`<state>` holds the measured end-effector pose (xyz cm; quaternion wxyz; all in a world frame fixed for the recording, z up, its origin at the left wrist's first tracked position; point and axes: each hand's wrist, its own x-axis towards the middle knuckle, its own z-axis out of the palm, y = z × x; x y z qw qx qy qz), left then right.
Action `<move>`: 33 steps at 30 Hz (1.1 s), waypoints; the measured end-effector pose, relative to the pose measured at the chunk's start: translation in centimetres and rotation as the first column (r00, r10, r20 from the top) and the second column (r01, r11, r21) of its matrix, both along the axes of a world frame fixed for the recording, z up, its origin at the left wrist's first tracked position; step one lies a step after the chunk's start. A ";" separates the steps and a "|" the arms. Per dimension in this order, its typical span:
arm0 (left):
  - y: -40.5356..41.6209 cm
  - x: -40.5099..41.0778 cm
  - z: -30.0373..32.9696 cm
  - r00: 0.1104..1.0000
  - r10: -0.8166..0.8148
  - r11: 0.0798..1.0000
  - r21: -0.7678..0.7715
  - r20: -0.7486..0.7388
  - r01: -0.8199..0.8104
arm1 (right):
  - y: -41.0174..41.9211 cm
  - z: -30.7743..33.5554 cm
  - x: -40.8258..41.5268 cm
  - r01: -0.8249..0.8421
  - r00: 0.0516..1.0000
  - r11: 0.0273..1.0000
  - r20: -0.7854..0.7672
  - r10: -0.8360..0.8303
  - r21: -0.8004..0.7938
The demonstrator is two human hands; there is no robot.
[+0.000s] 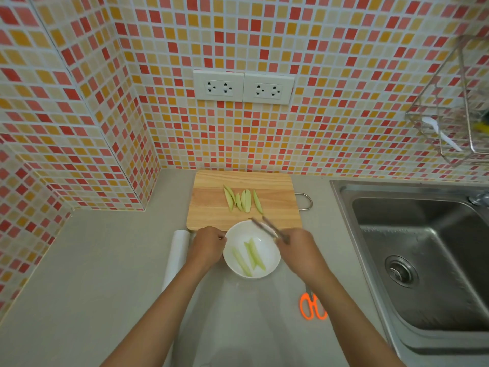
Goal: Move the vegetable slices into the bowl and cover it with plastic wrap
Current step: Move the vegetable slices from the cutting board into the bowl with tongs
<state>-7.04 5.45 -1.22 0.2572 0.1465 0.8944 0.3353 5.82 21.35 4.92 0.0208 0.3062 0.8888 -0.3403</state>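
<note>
Head view: right hand (300, 251) holds tongs (267, 227) over bowl (272, 256); no legible writing.

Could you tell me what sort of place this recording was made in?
Most likely a home kitchen: a steel sink set in the counter, a wooden cutting board and a mosaic-tiled wall with power sockets.

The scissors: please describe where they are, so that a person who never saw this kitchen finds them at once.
Start at the steel sink on the right of the grey counter. Just left of its rim, nearer than the white bowl, lie the scissors, partly hidden under the right forearm. Only they have bright orange handles.
</note>
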 end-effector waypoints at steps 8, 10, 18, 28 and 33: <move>0.0 -0.1 -0.1 1.000 -0.003 1.000 -0.002 -0.003 0.003 | 2.5 -3.0 -9.1 -0.008 0.991 0.988 0.137 -0.014 0.156; 0.1 -0.2 -0.1 1.000 -0.005 1.000 -0.004 -0.007 0.005 | 2.5 -3.9 -9.8 -0.008 0.988 0.988 0.151 -0.016 0.155; 0.1 -0.2 0.0 1.000 -0.027 1.000 -0.003 -0.007 0.027 | 3.1 -2.3 -8.5 0.108 0.993 0.993 0.039 -0.110 0.054; 0.1 -0.2 0.0 1.000 -0.005 1.000 0.003 -0.009 0.005 | -1.7 -0.8 1.9 -0.055 0.988 0.997 0.138 0.062 -0.055; 0.1 -0.3 0.0 1.000 -0.012 1.000 0.010 -0.014 0.012 | -2.3 -1.2 1.4 -0.040 0.980 0.999 0.197 0.037 0.011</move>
